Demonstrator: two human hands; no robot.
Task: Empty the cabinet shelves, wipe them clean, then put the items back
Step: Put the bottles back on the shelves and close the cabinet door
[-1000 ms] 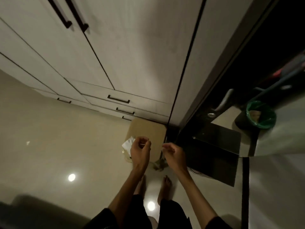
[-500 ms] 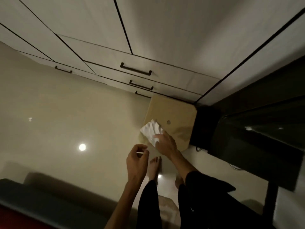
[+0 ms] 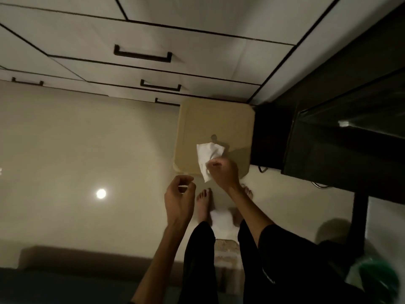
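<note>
A person stands barefoot on a glossy pale floor [image 3: 65,150], looking straight down in dim light. Nearest, at six o'clock, dark trouser legs and two bare forearms rise into view. The left hand [image 3: 178,197], just below centre, hangs in the air with fingers loosely curled and thumb near the forefinger; it appears to hold nothing. Just beyond it, toward one o'clock, the right hand [image 3: 223,172] pinches a crumpled white tissue [image 3: 207,153] between curled fingers, holding it over the near edge of a tan stool [image 3: 230,119]; whether the tissue touches the stool's top cannot be told. The tissue looks thin, soft and nearly weightless; it would likely tear if dragged hard or wetted, so bunching it into a pad and gripping the bunch should serve better than holding one corner. The stool is square with rounded corners, smooth, with a small hole at its middle. Farther off, at twelve o'clock, stands the cabinet [image 3: 197,40]: flat matte white fronts divided by dark seams, with slim black bar handles, all closed. At two o'clock is dark glossy furniture.
</note>
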